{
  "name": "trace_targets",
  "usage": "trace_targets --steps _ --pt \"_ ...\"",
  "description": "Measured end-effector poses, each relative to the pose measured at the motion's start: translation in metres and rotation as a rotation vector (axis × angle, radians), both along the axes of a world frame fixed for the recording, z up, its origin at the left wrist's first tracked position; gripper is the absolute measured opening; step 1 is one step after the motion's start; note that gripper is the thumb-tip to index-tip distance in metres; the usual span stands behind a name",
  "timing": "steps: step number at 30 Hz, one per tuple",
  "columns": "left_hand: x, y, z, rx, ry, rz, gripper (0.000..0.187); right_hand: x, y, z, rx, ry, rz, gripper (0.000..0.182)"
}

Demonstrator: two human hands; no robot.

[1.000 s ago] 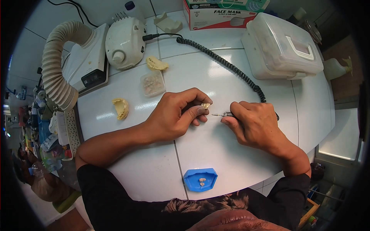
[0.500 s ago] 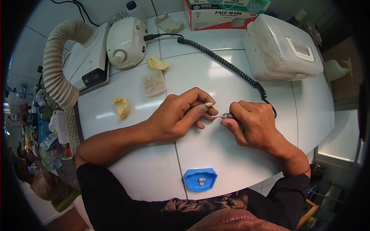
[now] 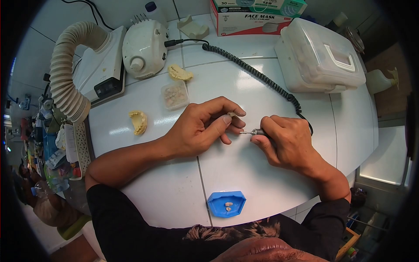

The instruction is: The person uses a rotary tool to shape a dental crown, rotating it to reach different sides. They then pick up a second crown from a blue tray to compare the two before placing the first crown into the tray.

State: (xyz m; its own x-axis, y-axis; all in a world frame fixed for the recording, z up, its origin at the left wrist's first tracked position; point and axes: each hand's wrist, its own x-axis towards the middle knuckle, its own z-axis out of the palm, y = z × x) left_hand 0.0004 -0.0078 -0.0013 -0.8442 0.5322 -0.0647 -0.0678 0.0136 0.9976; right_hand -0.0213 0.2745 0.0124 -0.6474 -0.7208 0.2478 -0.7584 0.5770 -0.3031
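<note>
My left hand (image 3: pixel 198 126) pinches a small pale piece (image 3: pixel 231 115) between thumb and index finger; most of the piece is hidden by the fingertips. My right hand (image 3: pixel 286 142) is wrapped round a rotary handpiece (image 3: pixel 258 132), whose thin metal bit points left and reaches close to the fingertips of my left hand. A black coiled cord (image 3: pixel 251 66) runs from the handpiece side up to a white control unit (image 3: pixel 145 49). Below my hands, a blue tray (image 3: pixel 213 204) holds small pale pieces (image 3: pixel 228 204).
Yellowish dental casts (image 3: pixel 138 122) (image 3: pixel 180 73) and a small clear box (image 3: pixel 175 94) lie left of centre. A ribbed hose (image 3: pixel 65 65) arches at the left. Face mask boxes (image 3: pixel 248 22) and a white case (image 3: pixel 318 56) stand at the back.
The fingers of my left hand have shifted and turned the pale piece, so less of it shows. My right hand with the handpiece has barely moved.
</note>
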Motion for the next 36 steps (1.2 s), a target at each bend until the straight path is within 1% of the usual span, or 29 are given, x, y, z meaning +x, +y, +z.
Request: trace_targets --steps 2,5,8,14,17,20,23,26,29,36 --pt "0.0014 0.0014 -0.0015 0.039 -0.055 0.033 0.027 0.0003 -0.0001 -0.0006 -0.005 0.000 0.000 0.045" --pt "0.0018 0.0021 -0.0017 0.038 -0.066 0.039 0.025 0.0007 -0.0006 -0.0003 -0.018 0.003 -0.004 0.045" --pt "0.0029 0.0034 -0.0018 -0.022 0.026 0.061 0.022 0.0011 -0.0007 -0.0007 -0.036 0.007 -0.015 0.044" --pt "0.0014 0.0009 -0.0027 -0.105 0.009 0.040 0.019 0.0014 -0.0012 -0.0024 -0.055 -0.001 -0.030 0.045" --pt "0.0022 0.0017 -0.0028 -0.082 0.024 0.064 0.019 0.0016 -0.0010 -0.0019 -0.050 -0.003 -0.031 0.045" --pt "0.0030 0.0039 0.0003 -0.024 -0.064 0.105 0.019 0.0018 -0.0013 -0.0023 -0.058 0.002 -0.029 0.045" --pt "0.0014 0.0028 -0.0006 -0.039 -0.059 0.087 0.020 0.0011 -0.0013 -0.0028 -0.061 0.002 -0.025 0.045" --pt "0.0032 0.0024 -0.0053 -0.133 0.078 0.076 0.023 0.0015 -0.0013 -0.0027 -0.058 0.002 -0.023 0.044" --pt "0.0034 0.0016 -0.0031 -0.178 0.153 0.058 0.024 0.0014 -0.0011 -0.0037 -0.065 0.008 -0.013 0.044" --pt "0.0055 0.0041 0.0005 -0.205 0.119 0.130 0.028 0.0031 -0.0022 -0.0031 -0.061 0.007 0.002 0.045"
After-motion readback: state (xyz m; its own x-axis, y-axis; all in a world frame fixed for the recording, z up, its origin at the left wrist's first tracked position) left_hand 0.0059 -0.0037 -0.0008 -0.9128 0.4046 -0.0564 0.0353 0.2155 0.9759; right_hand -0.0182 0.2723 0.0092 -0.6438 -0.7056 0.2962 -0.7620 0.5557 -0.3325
